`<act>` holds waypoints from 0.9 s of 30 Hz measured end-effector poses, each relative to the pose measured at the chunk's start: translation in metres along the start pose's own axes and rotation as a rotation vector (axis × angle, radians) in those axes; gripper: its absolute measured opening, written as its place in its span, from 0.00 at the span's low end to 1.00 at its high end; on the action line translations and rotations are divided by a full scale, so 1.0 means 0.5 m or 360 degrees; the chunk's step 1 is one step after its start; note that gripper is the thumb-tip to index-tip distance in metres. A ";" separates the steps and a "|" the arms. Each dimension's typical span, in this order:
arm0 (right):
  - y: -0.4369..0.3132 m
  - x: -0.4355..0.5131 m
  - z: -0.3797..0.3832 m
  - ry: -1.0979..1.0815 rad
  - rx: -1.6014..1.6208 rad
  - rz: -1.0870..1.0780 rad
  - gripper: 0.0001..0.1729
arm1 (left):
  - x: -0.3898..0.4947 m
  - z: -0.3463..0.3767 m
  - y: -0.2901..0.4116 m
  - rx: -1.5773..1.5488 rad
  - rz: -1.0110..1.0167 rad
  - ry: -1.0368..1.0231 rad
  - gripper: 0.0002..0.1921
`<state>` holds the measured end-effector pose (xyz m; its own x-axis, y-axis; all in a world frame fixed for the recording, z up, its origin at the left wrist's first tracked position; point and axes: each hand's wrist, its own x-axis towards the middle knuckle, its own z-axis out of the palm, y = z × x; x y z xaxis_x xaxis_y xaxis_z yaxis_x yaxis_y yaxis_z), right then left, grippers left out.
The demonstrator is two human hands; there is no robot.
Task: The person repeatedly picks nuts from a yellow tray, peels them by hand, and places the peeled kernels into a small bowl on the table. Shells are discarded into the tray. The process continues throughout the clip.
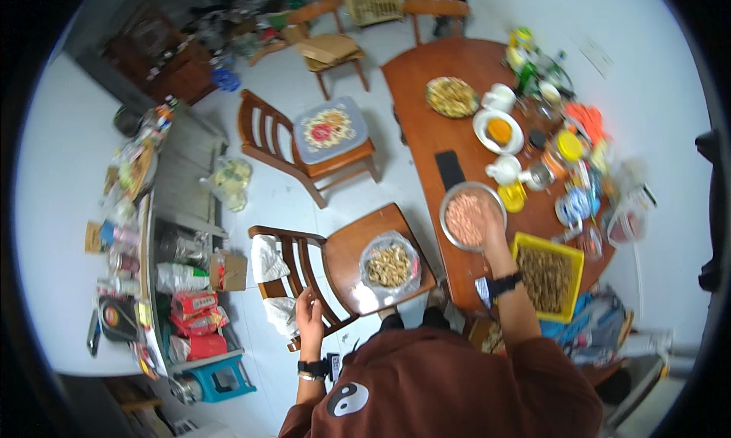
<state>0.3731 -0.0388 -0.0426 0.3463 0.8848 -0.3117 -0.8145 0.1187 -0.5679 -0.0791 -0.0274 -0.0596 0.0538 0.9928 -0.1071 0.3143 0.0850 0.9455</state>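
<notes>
My right hand (490,228) reaches into a round metal bowl (448,232) on the wooden table. Its fingers are blurred over pink pieces (465,218) that look like peanuts, so their grip is unclear. My left hand (309,315) is raised beside the back of a wooden chair, fingers apart, holding nothing. On that chair's seat (354,238) stands a plastic-lined bowl (420,266) of pale brown pieces, perhaps peanut shells. A yellow tray (575,284) of brown pieces lies right of my right forearm. A dark phone-like slab (449,169) rests just above the metal bowl.
The table (411,95) also bears a plate of food (452,97), white cups, jars and bottles. Another chair (268,129) holds a grey tray (302,144) of small pieces. A plastic bag (230,182) lies on the floor near the cabinet (188,169); a blue stool (220,380) stands lower left.
</notes>
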 end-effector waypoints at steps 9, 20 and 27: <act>0.431 -0.129 0.170 -0.0891 -0.0323 0.1028 0.32 | -0.073 0.070 0.161 0.1103 0.0893 -0.0227 0.34; 0.436 -0.329 0.326 -0.0822 -0.0031 0.0833 0.38 | -0.057 -0.046 0.073 0.0961 0.1595 -0.0483 0.36; 0.465 -0.516 0.331 -0.0927 0.0204 0.0498 0.38 | -0.044 -0.211 0.080 0.0800 0.1004 -0.0469 0.33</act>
<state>0.0172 -0.1650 0.0320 -0.1936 0.9804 0.0355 -0.8968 -0.1622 -0.4116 -0.1679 -0.0371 0.0128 0.5819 0.7734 0.2516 0.5217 -0.5923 0.6140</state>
